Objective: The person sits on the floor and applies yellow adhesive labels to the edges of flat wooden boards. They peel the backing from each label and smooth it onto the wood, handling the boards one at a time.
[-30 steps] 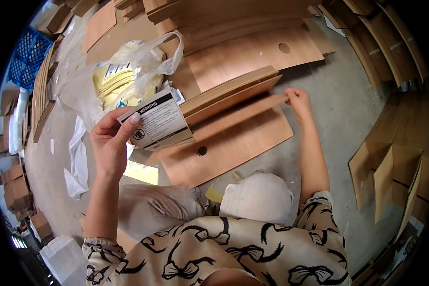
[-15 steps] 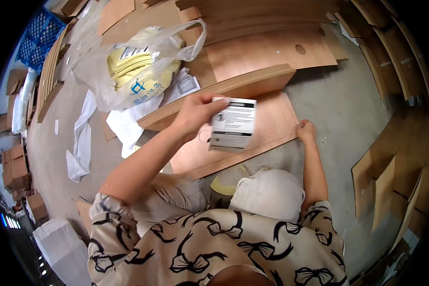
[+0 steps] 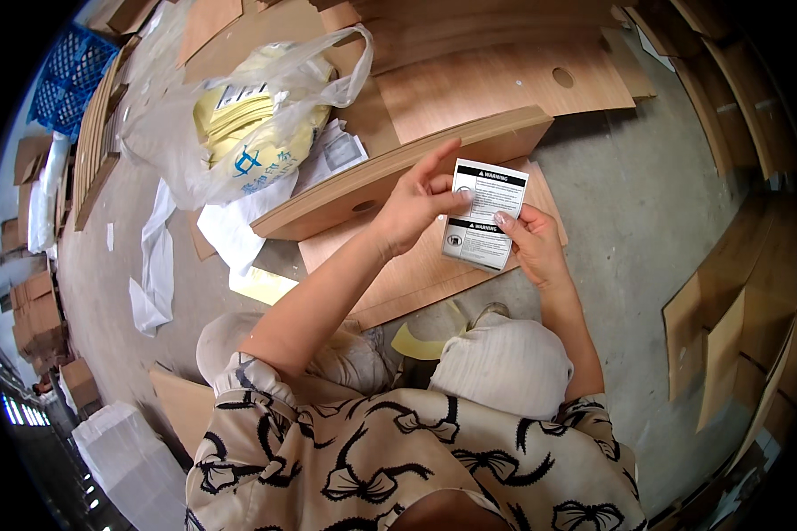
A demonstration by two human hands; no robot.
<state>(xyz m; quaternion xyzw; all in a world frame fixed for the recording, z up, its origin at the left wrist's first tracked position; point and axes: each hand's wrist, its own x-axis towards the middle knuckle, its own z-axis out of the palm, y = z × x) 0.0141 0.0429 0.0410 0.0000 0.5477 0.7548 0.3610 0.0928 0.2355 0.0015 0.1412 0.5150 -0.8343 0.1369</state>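
A white label sheet [image 3: 496, 193] with black bands and printed lines is held up between my two hands. At its left edge, my left hand [image 3: 412, 208] pinches it with the thumb in front, the index finger stretched out past it. My right hand [image 3: 537, 248] grips the sheet from the right, thumb on its face and the other fingers behind. Beneath lies a flat wooden panel [image 3: 398, 288] on the floor. Another panel [image 3: 328, 215] with a round hole stands on edge just beyond my hands.
A clear plastic bag [image 3: 164, 168] full of yellow sheets [image 3: 239, 124] sits at the far left, near white wrapping [image 3: 155, 265]. More wooden panels [image 3: 469, 88] lie beyond. Open cardboard [image 3: 726, 327] stands at the right. A blue crate [image 3: 71, 66] is at the upper left.
My right hand has left the flat panel's corner and taken hold of the label sheet. The sheet and my left hand have moved right. The upright panel's hole now shows.
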